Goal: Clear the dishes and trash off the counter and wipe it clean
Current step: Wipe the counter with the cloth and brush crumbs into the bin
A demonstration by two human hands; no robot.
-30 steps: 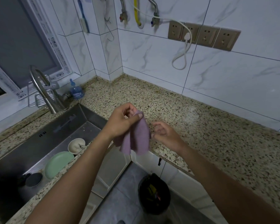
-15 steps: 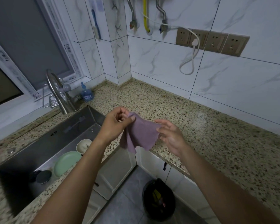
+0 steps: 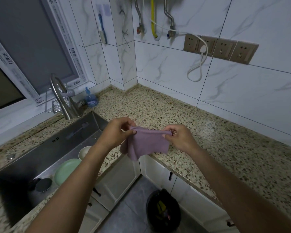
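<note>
A purple cloth (image 3: pixel 145 143) hangs spread between my two hands above the front edge of the speckled granite counter (image 3: pixel 200 132). My left hand (image 3: pixel 116 132) pinches its left top corner. My right hand (image 3: pixel 179 137) pinches the right top corner. The cloth's lower part droops over the counter's inner corner. In the steel sink (image 3: pixel 45 153) at the left lie a green plate (image 3: pixel 66 171), a small cream bowl (image 3: pixel 84 152) and a dark round dish (image 3: pixel 43 184).
A curved faucet (image 3: pixel 60 96) and a blue bottle (image 3: pixel 90 100) stand behind the sink. A black trash bin (image 3: pixel 163 211) sits on the floor below the counter's corner. Wall sockets (image 3: pixel 220 48) with a white cord hang over the counter.
My right hand took hold of the cloth's free corner and the two hands drew apart, so the bunched cloth now hangs stretched open. The view has tilted up slightly.
</note>
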